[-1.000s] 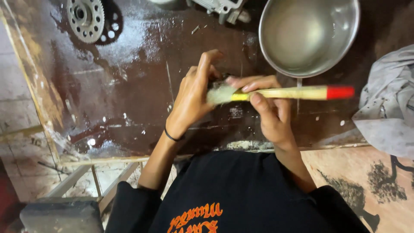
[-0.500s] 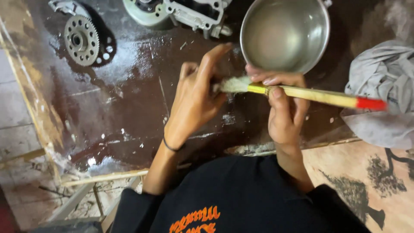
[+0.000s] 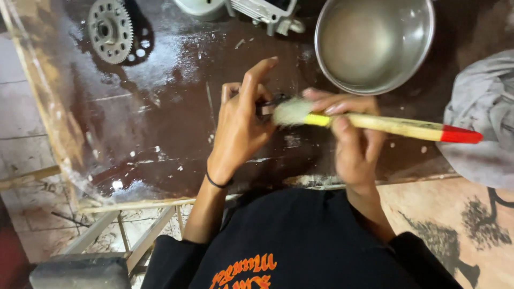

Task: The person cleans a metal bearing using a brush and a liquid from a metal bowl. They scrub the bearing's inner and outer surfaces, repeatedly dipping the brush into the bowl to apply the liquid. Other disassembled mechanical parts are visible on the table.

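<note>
Brush (image 3: 375,124): held in the right hand (image 3: 353,144), fingers and thumb closed around the yellow handle close behind the bristles. Long axis runs nearly level across the view, tilting slightly down toward the red tip at the right. The pale bristle head (image 3: 292,111) points left, toward the left hand (image 3: 241,126).

Part (image 3: 269,105): a small dark piece, pinched in the left hand between thumb and curled fingers; the index finger stands extended upward. Most of the part is hidden by the hand, so its shape cannot be told. The bristle head touches it or lies just beside it, on its right.

Relation: the part lies directly left of the brush grip, in line with the handle axis. Both hands are raised over the near half of the wet dark bench (image 3: 160,123), close together.

Surroundings: a steel bowl (image 3: 375,43) stands behind the right hand. A grey rag (image 3: 482,123) lies at the right, under the red tip. A sprocket (image 3: 111,30) lies at the far left, with an engine casing (image 3: 257,10) at the far edge.
</note>
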